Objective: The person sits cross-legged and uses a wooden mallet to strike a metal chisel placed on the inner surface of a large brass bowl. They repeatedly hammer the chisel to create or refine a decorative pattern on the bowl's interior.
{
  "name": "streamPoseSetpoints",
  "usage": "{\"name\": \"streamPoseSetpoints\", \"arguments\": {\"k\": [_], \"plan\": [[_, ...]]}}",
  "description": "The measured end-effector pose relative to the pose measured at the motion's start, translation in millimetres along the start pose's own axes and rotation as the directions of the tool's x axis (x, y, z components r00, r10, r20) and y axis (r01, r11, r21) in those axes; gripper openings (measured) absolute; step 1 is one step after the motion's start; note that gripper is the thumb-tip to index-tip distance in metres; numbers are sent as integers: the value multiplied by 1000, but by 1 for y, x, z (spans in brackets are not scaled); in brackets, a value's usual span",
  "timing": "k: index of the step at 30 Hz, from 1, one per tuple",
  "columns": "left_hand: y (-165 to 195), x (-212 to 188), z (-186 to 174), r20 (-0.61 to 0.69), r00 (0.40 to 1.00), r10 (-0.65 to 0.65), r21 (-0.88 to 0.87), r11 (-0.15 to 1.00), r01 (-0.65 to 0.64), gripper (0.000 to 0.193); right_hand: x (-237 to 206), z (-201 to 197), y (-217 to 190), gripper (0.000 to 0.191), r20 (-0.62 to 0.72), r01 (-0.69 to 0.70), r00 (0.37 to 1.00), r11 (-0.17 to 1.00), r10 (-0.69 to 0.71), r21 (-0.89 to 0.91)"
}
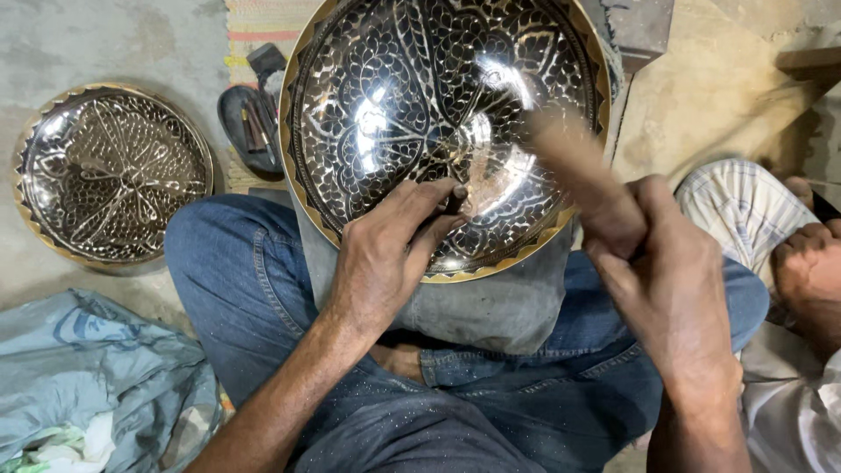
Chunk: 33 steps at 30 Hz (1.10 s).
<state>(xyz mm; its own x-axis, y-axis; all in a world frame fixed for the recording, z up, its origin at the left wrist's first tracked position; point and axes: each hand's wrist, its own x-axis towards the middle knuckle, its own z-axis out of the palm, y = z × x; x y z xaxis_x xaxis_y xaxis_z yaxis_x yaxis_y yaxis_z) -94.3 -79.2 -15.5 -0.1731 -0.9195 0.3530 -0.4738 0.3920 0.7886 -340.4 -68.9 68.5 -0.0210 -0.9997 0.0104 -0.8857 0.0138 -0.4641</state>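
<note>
A large round metal plate (385,96), engraved with leaf patterns and edged in gold, rests tilted on my lap over a grey cloth (499,302). My left hand (385,254) pinches a small dark chisel (453,203) against the plate's lower centre. My right hand (661,280) grips the wooden handle of a hammer (569,166), which is blurred with motion above the plate's right side; its head cannot be made out.
A second engraved plate (109,171) lies on the concrete floor at left. A dark tray of small tools (250,123) sits beside a striped mat. Blue fabric (96,385) is heaped at lower left. Another person's foot (810,254) and striped garment show at right.
</note>
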Motion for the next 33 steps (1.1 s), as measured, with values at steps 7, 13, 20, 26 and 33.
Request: {"name": "streamPoseSetpoints", "arguments": {"k": [7,13,20,26,33], "plan": [[1,1,1,21,1000,-17,6,1000,17,32,4,-1,10,37,26,251,968,947,-251,-201],[0,1,2,33,999,-28,6,1000,27,32,7,-4,16,36,23,261,964,931,-264,-255],[4,3,2,23,1000,-21,-2,1000,21,33,4,-5,13,45,-13,241,969,961,-245,-137],[9,6,0,19,1000,-17,6,1000,17,32,4,-7,14,36,7,137,991,981,-137,-141],[3,3,4,-28,999,20,-92,995,-22,29,2,-8,11,39,25,153,988,972,-151,-175]]}}
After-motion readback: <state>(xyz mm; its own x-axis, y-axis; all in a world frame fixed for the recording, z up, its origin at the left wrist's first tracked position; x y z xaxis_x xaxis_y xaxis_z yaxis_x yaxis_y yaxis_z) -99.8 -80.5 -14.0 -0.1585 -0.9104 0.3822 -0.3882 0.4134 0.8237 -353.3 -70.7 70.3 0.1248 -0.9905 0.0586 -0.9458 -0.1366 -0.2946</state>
